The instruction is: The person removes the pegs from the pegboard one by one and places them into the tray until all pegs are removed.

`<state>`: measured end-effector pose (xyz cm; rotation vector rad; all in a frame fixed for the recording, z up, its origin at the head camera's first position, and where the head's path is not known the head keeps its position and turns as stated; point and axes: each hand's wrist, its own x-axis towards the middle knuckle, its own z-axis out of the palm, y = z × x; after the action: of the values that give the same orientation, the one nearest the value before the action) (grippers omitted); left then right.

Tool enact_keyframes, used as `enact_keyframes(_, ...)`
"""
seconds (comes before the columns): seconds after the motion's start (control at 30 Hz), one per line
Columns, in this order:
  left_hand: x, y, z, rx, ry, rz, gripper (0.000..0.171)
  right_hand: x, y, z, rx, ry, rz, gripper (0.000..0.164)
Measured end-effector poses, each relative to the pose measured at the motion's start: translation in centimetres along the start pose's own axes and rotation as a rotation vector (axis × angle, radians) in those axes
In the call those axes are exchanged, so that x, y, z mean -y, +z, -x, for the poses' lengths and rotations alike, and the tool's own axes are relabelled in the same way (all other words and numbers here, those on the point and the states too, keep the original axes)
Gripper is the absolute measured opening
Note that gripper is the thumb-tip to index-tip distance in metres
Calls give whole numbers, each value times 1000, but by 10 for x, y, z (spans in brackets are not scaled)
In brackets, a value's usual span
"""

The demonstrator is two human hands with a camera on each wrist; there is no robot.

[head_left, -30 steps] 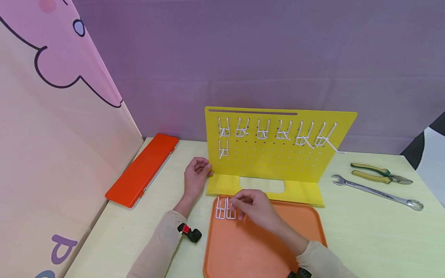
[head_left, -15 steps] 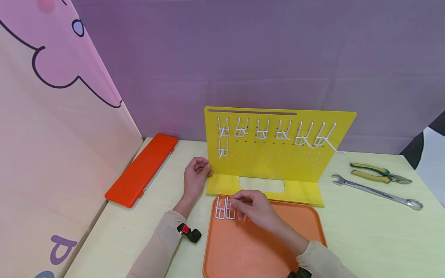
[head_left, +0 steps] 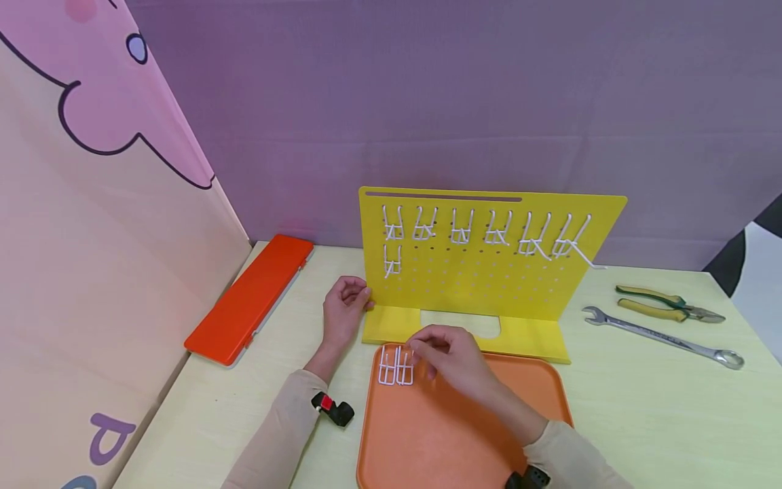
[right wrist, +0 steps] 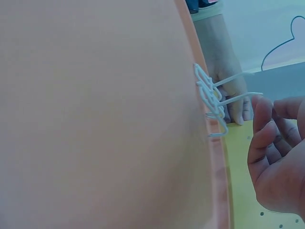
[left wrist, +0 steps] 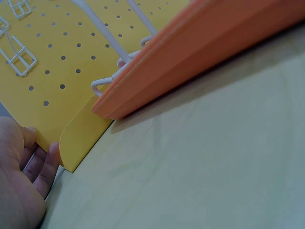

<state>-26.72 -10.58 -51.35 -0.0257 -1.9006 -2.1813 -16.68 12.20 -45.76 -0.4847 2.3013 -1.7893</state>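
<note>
A yellow pegboard [head_left: 464,285] stands upright with several white wire hooks [head_left: 461,235] along its top row and another hook [head_left: 393,261] below at the left. My left hand [head_left: 345,309] holds its lower left edge; the left wrist view shows the fingers [left wrist: 47,167] at the corner. An orange tray [head_left: 421,435] lies in front of the base. Two white double-prong hooks [head_left: 396,372] lie side by side in the tray's far left corner. My right hand [head_left: 455,360] is bent just above them, its fingertips [right wrist: 262,107] right at a prong's end.
A flat red case [head_left: 250,299] lies at the left by the side wall. To the right are yellow-green pliers [head_left: 666,305] and a metal wrench [head_left: 662,338]. A purple cloth backdrop [head_left: 458,102] rises behind the table.
My right hand has lifted slightly away from the two hooks in the tray, and those hooks stay in place. The left hand remains at the board's edge.
</note>
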Motion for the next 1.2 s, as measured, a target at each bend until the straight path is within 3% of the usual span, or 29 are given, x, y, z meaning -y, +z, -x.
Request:
enact_keyframes(0.2, -1, 1, 1, 1, 3, 1, 12, 7, -3, -6, -48, -41, 5, 17)
enact_keyframes(0.53, -3, 2, 1, -3, -7, -16, 12, 20, -9, -15, -120, -34, 6, 15)
enact_keyframes(0.9, -3, 2, 2, 8, 10, 11, 12, 28, -13, -32, -150, -49, -36, 19)
enact_keyframes(1.2, -4, 1, 1, 1, -8, -22, 13, 36, -7, -51, -179, -73, -83, 23)
